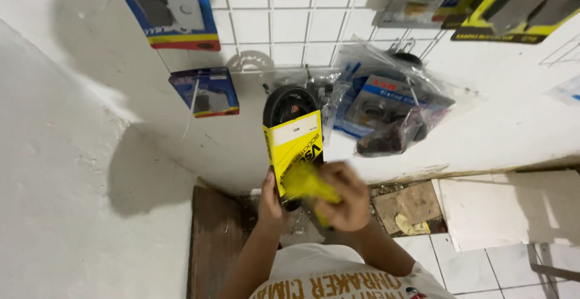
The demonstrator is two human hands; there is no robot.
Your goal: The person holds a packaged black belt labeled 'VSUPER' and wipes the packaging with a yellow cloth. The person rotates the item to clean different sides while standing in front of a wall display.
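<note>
A black rubber drive belt (283,102) in a yellow cardboard sleeve (294,145) is held upright in front of a white wall. My left hand (271,201) grips the lower end of the belt and sleeve from the left. My right hand (342,197) is closed around a yellow cloth (307,184) pressed against the lower part of the sleeve; the cloth is motion-blurred.
A white wire grid (290,15) on the wall carries hanging blue and yellow carded parts (172,6). Clear plastic bags of parts (386,102) hang right of the belt. A smaller blue card (205,92) hangs at left. Below are a dark wooden board (214,238) and floor tiles (483,263).
</note>
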